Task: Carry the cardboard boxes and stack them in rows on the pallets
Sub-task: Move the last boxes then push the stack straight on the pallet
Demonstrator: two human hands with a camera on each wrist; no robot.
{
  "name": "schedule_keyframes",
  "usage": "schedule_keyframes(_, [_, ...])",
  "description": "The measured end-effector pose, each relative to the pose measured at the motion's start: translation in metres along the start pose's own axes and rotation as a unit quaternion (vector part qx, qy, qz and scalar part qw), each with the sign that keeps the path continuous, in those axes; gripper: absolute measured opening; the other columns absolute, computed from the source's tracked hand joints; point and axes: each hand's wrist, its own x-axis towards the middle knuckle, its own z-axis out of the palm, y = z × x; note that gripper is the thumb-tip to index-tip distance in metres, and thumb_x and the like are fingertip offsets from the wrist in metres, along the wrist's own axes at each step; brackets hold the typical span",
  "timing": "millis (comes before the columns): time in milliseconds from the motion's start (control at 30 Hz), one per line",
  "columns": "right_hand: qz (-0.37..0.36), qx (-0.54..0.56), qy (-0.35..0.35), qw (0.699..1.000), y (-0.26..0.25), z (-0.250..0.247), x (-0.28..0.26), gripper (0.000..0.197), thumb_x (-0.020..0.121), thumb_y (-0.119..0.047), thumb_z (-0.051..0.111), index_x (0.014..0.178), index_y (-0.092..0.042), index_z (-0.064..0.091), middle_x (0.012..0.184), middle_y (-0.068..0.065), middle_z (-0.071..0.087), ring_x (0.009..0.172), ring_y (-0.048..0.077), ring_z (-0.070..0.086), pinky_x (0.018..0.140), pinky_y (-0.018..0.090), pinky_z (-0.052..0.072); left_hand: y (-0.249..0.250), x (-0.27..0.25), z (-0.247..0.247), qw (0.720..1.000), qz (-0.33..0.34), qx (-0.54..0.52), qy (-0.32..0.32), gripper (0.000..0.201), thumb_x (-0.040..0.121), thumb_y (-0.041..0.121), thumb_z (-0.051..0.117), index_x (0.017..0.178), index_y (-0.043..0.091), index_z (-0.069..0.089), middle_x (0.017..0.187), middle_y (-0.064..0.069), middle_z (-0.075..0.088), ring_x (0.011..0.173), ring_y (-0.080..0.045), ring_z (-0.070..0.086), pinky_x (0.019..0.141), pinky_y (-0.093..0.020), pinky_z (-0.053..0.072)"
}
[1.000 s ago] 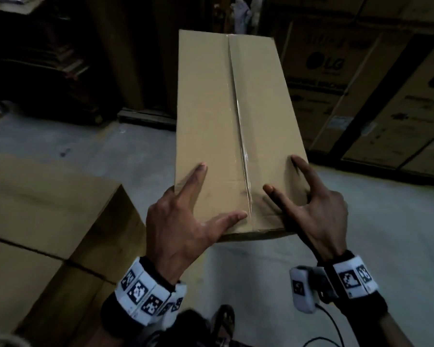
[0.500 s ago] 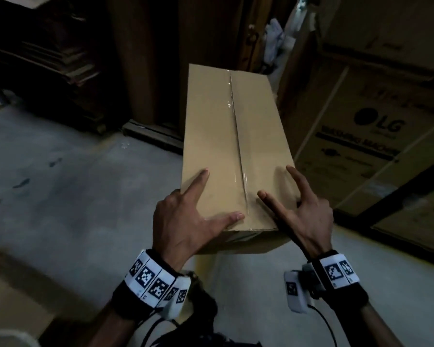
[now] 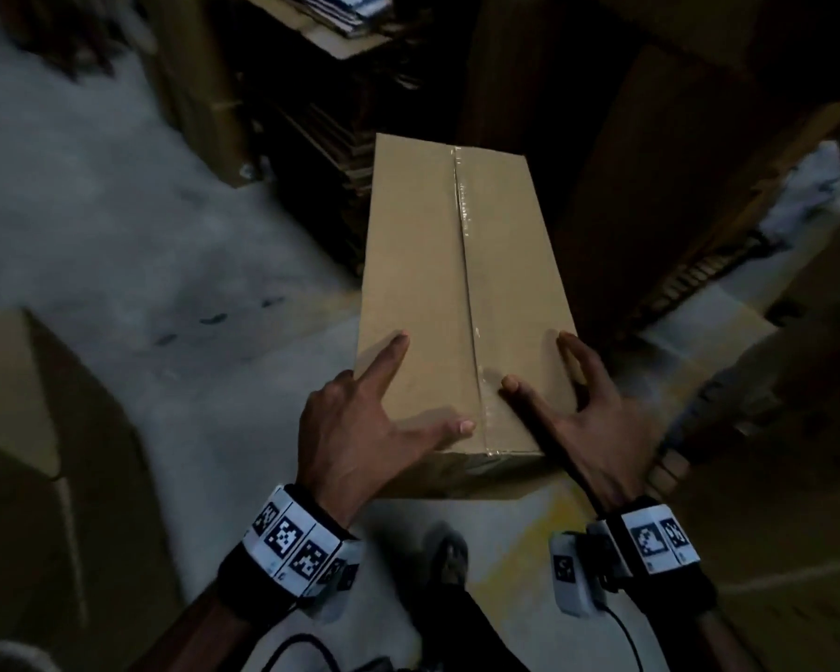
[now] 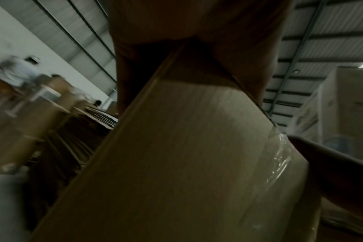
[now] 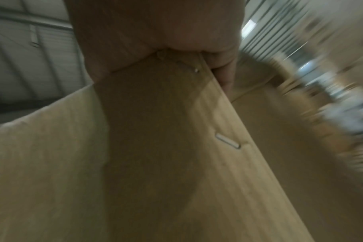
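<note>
Between the two hands, out in front of the person and clear of the floor [image 3: 117,225], rides the cardboard box [image 3: 461,293], long axis pointing away and its taped seam [image 3: 466,264] facing up. The left hand [image 3: 355,429] clamps the near left corner, with forefinger and thumb spread flat over the top face. Its remaining fingers drop out of sight past the edge, probably under the side to bear weight. The right hand [image 3: 588,424] mirrors it at the near right corner, thumb and forefinger splayed on top. Holding only the near end likely makes the far end want to dip, so the spread digits press down to steady it. No pallet shows, so the box is in transit, not yet stacked.

Compared with half a second ago, the grip and the box's pose between the hands look unchanged, but the surroundings have swung. The printed cartons that stood on the right are gone from view. Dark stacks of flattened cardboard [image 3: 321,138] now lie ahead, and another brown box [image 3: 25,380] shows at the left edge. Background blur suggests the person is turning.
</note>
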Motion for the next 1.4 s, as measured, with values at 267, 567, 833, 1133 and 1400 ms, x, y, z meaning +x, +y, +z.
schedule_keyframes(267, [-0.103,0.008,-0.092,0.990,-0.070,0.088,0.207,0.104,0.060,-0.103,0.052,0.150,-0.057,0.027,0.143,0.005,0.059,0.125,0.035,0.059,0.108,0.052,0.048,-0.041,0.167,-0.008,0.991,-0.118,0.019,0.065,0.126,0.046,0.111,0.040,0.156,0.056,0.016,0.132,-0.007,0.065,0.120,-0.026,0.061,0.104,-0.038,0.050])
schedule_keyframes(567, [-0.216,0.005,-0.214,0.953,-0.218,0.192,0.399,0.100,0.065,-0.096,0.057,0.152,-0.053,0.031,0.139,0.015,0.058,0.128,0.041,0.052,0.109,0.054,0.045,-0.087,0.328,-0.069,0.948,-0.262,0.012,0.178,0.125,0.043,0.109,0.047,0.154,0.054,0.028,0.129,-0.004,0.067,0.117,-0.023,0.063,0.100,-0.039,0.053])
schedule_keyframes(833, [-0.296,0.008,-0.256,0.920,-0.329,0.290,0.510,0.096,0.064,-0.095,0.060,0.148,-0.055,0.037,0.139,0.014,0.061,0.126,0.041,0.056,0.106,0.051,0.050,-0.151,0.443,-0.098,0.904,-0.365,0.020,0.221,0.123,0.043,0.110,0.041,0.153,0.061,0.015,0.128,-0.009,0.063,0.118,-0.029,0.060,0.102,-0.044,0.051])
schedule_keyframes(1133, [-0.383,-0.006,-0.300,0.874,-0.477,0.430,0.615,0.091,0.065,-0.088,0.066,0.146,-0.050,0.045,0.133,0.010,0.066,0.121,0.038,0.061,0.101,0.041,0.049,-0.264,0.583,-0.145,0.860,-0.432,0.022,0.270,0.120,0.048,0.109,0.042,0.154,0.061,0.013,0.129,-0.008,0.065,0.118,-0.027,0.061,0.100,-0.042,0.053])
schedule_keyframes(1400, [-0.431,-0.015,-0.331,0.839,-0.614,0.535,0.681,0.089,0.066,-0.089,0.065,0.143,-0.047,0.048,0.128,0.011,0.068,0.116,0.039,0.063,0.097,0.041,0.050,-0.358,0.689,-0.215,0.824,-0.471,0.015,0.315,0.119,0.050,0.107,0.047,0.154,0.055,0.023,0.118,-0.006,0.069,0.108,-0.023,0.065,0.097,-0.035,0.053])
